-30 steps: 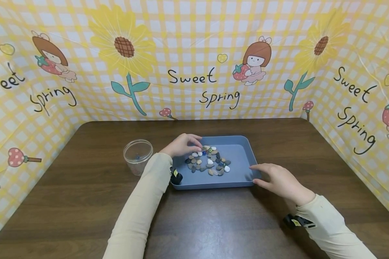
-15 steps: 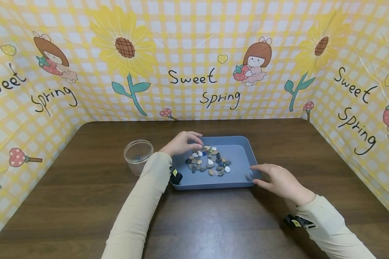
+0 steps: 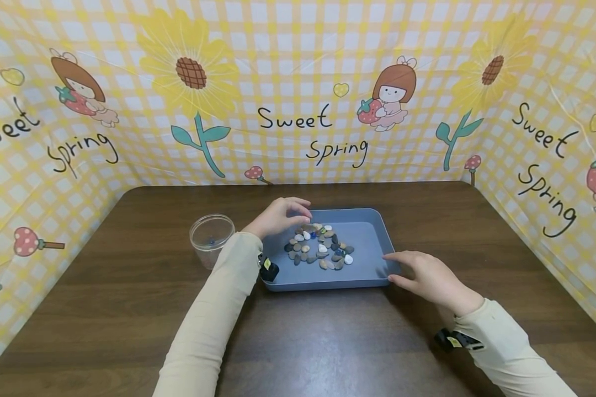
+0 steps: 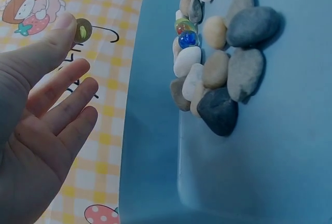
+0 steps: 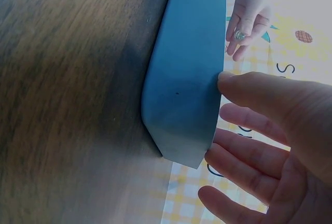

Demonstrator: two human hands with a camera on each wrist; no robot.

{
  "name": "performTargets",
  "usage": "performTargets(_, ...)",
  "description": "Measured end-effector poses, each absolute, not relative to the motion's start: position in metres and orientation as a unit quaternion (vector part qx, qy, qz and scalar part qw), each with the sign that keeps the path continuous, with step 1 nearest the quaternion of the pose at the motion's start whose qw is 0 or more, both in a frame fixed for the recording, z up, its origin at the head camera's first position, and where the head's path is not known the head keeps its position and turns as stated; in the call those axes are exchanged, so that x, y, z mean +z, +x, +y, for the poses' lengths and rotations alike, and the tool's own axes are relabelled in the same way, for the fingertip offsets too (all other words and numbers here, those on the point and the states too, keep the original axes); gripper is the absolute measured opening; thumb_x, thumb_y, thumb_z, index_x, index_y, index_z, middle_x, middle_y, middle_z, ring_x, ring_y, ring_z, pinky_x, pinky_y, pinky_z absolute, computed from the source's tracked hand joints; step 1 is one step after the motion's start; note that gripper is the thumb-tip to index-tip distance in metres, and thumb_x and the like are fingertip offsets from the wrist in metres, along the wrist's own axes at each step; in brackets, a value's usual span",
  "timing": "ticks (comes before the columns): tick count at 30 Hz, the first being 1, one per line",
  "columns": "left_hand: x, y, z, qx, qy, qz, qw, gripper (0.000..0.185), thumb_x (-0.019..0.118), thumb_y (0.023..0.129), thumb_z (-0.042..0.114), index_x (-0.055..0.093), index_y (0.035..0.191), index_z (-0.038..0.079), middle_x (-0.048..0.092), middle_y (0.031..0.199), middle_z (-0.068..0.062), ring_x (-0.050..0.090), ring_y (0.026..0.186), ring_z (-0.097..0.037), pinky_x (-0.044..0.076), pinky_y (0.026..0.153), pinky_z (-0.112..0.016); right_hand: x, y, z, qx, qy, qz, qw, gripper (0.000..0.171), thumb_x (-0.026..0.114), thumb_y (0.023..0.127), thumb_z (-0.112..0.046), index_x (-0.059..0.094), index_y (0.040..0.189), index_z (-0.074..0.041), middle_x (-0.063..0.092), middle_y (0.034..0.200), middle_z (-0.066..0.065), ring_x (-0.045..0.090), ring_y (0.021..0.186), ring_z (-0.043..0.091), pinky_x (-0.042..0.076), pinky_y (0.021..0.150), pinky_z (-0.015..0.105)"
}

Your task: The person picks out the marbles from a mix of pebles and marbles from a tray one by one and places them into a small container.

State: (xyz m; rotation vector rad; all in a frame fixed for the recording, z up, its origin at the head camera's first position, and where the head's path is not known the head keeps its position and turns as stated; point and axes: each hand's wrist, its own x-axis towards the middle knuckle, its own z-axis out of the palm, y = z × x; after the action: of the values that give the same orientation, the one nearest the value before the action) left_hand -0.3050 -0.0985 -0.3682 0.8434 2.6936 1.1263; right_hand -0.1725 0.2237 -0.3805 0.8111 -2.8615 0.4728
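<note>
In the head view my left hand [image 3: 277,216] is above the back left part of a blue-grey tray [image 3: 365,234]. Its thumb pinches a glass marble [image 4: 83,30] with a yellow-green streak; the index finger is mostly hidden behind the thumb in the left wrist view. Pebbles [image 3: 322,248] in white, tan and dark grey lie on the tray floor in a curving outline. A blue marble [image 4: 188,39] and a yellow-red one [image 4: 184,26] sit among them. At the tray's right front corner, my right hand [image 3: 429,278] touches the rim with fairly straight, spread fingers.
Left of the tray stands a clear jar [image 3: 212,240] with a small blue thing inside, partly behind the left sleeve [image 3: 213,309]. A brown wooden table [image 3: 298,336] carries everything. Yellow checked cloth [image 3: 298,66] walls off the back and sides.
My left hand has risen slightly away from the pebbles, toward the tray's back left edge. The right hand and the tray have stayed in place.
</note>
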Motion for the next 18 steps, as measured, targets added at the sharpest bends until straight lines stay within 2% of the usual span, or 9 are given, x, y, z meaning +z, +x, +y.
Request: performTargets(18,-0.354,-0.296,-0.102,0.375,0.292,0.880,0.019,0.021,0.064,0.088,0.018,0.070,0.103,0.004,0.054,0.135,-0.010,0.043,0.132,-0.027,0.033,0.111,-0.046,-0.379,-0.173,0.224,0.156,0.267,-0.949,0.059,0.040,0.069,0.084,-0.021,0.062,0.119,-0.003,0.067,0.115,0.012,0.063,0.106,0.029,0.050,0.088,0.047)
